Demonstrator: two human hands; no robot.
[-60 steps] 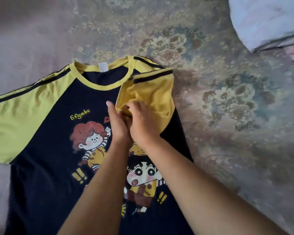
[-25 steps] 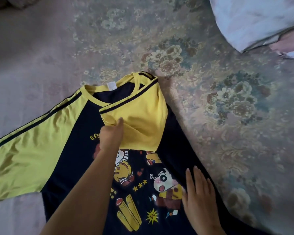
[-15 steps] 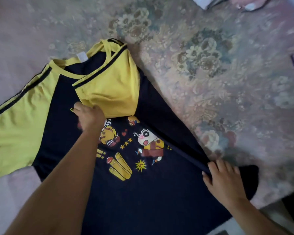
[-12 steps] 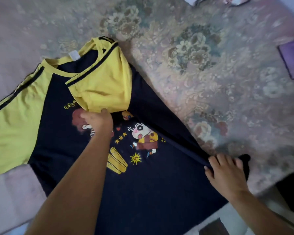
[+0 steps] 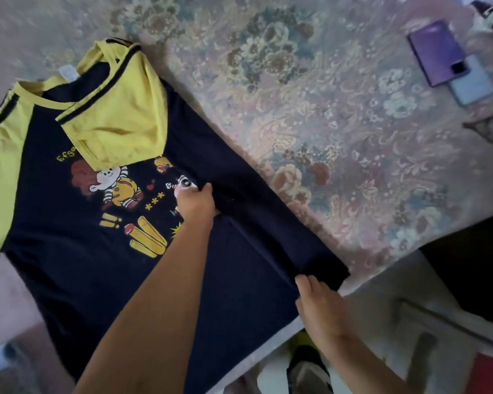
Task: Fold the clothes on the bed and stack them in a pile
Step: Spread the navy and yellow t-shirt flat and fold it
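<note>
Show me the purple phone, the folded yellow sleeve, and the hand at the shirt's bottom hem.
purple phone (image 5: 438, 59): head view, middle of its back.
folded yellow sleeve (image 5: 123, 118): head view, centre of the yellow fabric.
right hand (image 5: 320, 307): head view, back of the hand.

The bed (image 5: 310, 115) wears a faded floral cover, pinks and blue-greens, and its near edge runs along the lower right. Spread flat across it is a navy T-shirt (image 5: 103, 280) with yellow sleeves and cartoon prints, one yellow sleeve (image 5: 120, 120) folded in over the chest, the hem reaching the bed's edge. Far right, a purple phone (image 5: 436, 58) lies partly over a pale phone (image 5: 473, 83), well apart from the shirt.
</note>
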